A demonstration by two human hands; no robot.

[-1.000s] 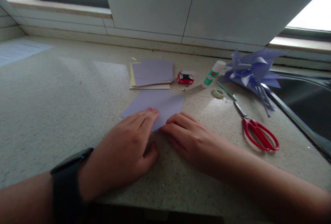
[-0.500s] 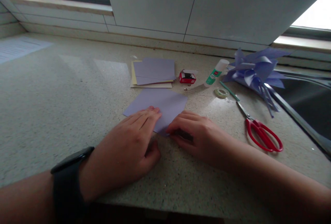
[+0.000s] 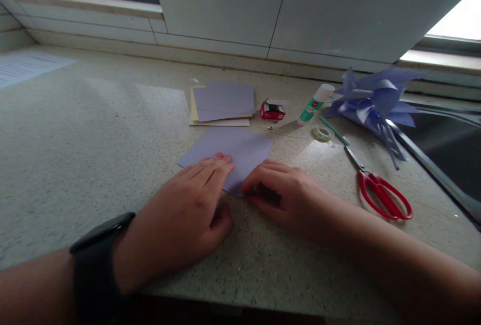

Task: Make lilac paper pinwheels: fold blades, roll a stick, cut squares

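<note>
A sheet of lilac paper (image 3: 240,147) lies turned at an angle on the speckled counter. My left hand (image 3: 191,205), with a black watch (image 3: 99,245) on its wrist, rests flat on the sheet's lower left part, fingers stretched out. At the near right edge, my right hand (image 3: 278,185) pinches the paper between thumb and fingertips; the exact grip is partly hidden. Just beyond the sheet is a small stack of lilac and cream paper (image 3: 225,102).
Behind and right are a small red box (image 3: 272,110), a glue stick (image 3: 316,104), a tape roll (image 3: 322,133), red-handled scissors (image 3: 385,195) and a lilac paper bouquet (image 3: 376,99). A sink (image 3: 443,139) borders the right side. Printed paper (image 3: 32,67) lies far left.
Both hands stay nearly in place on the lilac sheet. Only a slight shift of the camera view shows.
</note>
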